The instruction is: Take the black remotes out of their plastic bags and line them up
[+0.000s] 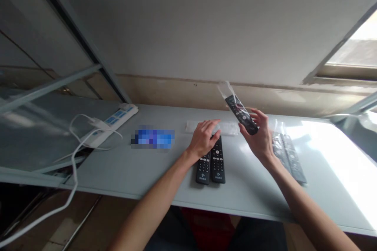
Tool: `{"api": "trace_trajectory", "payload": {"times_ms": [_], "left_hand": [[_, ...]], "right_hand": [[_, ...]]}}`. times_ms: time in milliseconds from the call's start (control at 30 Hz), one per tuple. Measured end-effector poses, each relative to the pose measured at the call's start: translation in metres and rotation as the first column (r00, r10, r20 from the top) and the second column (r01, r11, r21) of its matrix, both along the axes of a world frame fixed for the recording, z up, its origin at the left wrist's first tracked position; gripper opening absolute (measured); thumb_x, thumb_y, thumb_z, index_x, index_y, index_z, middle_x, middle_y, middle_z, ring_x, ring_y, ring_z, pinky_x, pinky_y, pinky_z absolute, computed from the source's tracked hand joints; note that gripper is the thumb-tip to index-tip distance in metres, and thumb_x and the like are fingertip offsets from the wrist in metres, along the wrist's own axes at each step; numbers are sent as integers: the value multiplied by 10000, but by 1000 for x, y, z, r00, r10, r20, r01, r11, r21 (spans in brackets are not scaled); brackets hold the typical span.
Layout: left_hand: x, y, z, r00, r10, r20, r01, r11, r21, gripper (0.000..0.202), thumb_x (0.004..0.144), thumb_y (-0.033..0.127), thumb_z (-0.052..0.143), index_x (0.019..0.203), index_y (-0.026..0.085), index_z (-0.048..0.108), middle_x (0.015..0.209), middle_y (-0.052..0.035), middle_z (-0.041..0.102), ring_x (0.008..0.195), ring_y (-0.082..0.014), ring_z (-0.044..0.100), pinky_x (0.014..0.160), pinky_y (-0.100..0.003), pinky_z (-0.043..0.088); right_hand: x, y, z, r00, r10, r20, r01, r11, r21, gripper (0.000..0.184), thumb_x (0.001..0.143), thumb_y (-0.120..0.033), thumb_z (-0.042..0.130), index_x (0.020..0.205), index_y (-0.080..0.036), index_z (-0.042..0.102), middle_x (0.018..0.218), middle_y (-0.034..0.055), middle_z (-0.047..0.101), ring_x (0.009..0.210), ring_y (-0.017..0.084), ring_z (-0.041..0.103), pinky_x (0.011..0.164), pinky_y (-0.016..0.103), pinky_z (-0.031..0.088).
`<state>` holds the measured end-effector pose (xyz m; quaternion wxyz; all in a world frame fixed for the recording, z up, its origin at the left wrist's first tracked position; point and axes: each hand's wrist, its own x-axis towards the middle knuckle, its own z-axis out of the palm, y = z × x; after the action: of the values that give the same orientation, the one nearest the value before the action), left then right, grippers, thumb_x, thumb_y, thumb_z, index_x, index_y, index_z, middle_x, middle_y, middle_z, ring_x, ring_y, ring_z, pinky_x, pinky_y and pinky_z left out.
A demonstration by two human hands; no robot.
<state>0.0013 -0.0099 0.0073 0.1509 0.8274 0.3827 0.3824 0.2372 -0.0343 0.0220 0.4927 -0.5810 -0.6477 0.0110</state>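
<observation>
In my right hand [260, 137] is a black remote control [242, 114] inside a clear plastic sleeve, raised off the table and tilted, with the sleeve's loose end sticking up past it. My left hand [202, 138] hovers over two bare black remotes, its fingers stretched to the right and the thumb apart. Side by side lie the left remote [203, 169] and the right remote [218, 166]; the hand covers the upper part of the left one. Behind them are flat clear plastic sleeves [229, 128]. More bagged remotes [290, 157] rest beside my right forearm.
A pixelated blue item [154, 139] lies left on the grey table [123, 172]. Farther left, a white power strip [113, 124] has a white cable [75, 168] plugged in that hangs over the front edge. A wall [188, 31] stands behind the table. Bright sunlight falls at right.
</observation>
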Motion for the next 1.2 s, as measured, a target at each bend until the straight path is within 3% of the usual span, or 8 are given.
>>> {"api": "trace_trajectory", "payload": {"times_ms": [133, 333, 467, 567, 700, 800, 1000, 1200], "left_hand": [[-11, 11, 2, 945, 72, 319, 6, 972, -235, 535, 1078, 624, 460, 1295, 174, 653, 1281, -136, 758, 1275, -299, 673, 1148, -478, 468], [-6, 18, 1, 697, 220, 682, 246, 820, -517, 498, 872, 648, 781, 918, 153, 752, 843, -48, 754, 718, -167, 689, 635, -261, 562], [-3, 18, 1, 480, 357, 801, 365, 749, -553, 514, 764, 587, 905, 963, 138, 752, 913, -56, 781, 757, -169, 731, 649, -271, 627], [-5, 19, 2, 400, 376, 836, 489, 684, -541, 571, 705, 525, 973, 1064, 137, 757, 988, -64, 804, 825, -184, 772, 754, -307, 670], [-9, 19, 2, 371, 371, 851, 650, 551, -523, 558, 758, 476, 951, 1161, 136, 769, 1072, -91, 815, 868, -213, 794, 825, -381, 692], [-12, 20, 1, 344, 382, 858, 668, 542, -509, 459, 790, 373, 931, 1159, 142, 785, 1097, -82, 815, 873, -190, 789, 827, -346, 689], [-16, 26, -5, 311, 423, 851, 632, 577, -518, 409, 736, 268, 952, 1088, 143, 784, 1080, -64, 808, 924, -190, 783, 805, -300, 681], [-24, 29, -4, 435, 279, 856, 708, 482, -516, 545, 725, 463, 967, 1114, 150, 747, 1042, -82, 789, 829, -203, 784, 611, -257, 658]], "right_hand": [[-14, 7, -26, 928, 325, -182, -314, 945, 86, 707, 879, -367, 831, 1486, -313, 472, 1259, 108, 788, 1154, 311, 757, 1024, 529, 588], [-21, 0, -36, 850, 474, -230, -498, 865, -57, 748, 928, -345, 809, 1564, -376, 416, 1386, 88, 748, 1281, 311, 708, 1127, 582, 516], [-19, 1, -24, 818, 292, -496, -355, 934, -34, 678, 940, -429, 783, 1539, -352, 476, 1359, 80, 731, 1195, 266, 715, 1043, 487, 559], [-12, 3, -21, 644, 152, -749, -437, 878, -197, 442, 919, -548, 771, 1232, -240, 730, 1038, 75, 778, 803, 190, 718, 687, 325, 581], [-4, 5, -21, 419, -3, -908, -508, 828, -237, 438, 757, -580, 897, 881, -175, 788, 819, 63, 740, 579, 121, 587, 476, 254, 454], [-1, 7, -15, 493, 20, -870, -376, 906, -192, 430, 764, -585, 886, 807, -166, 795, 742, 52, 716, 541, 105, 513, 452, 254, 394], [3, 18, 34, 876, 47, -480, -93, 993, -71, 386, 868, -564, 814, 753, -196, 801, 585, -1, 622, 523, 119, 514, 473, 264, 400], [-15, 25, 111, 887, 227, -402, -189, 973, 133, 239, 872, -480, 843, 901, -244, 837, 684, 11, 698, 559, 136, 573, 472, 302, 437]]}}
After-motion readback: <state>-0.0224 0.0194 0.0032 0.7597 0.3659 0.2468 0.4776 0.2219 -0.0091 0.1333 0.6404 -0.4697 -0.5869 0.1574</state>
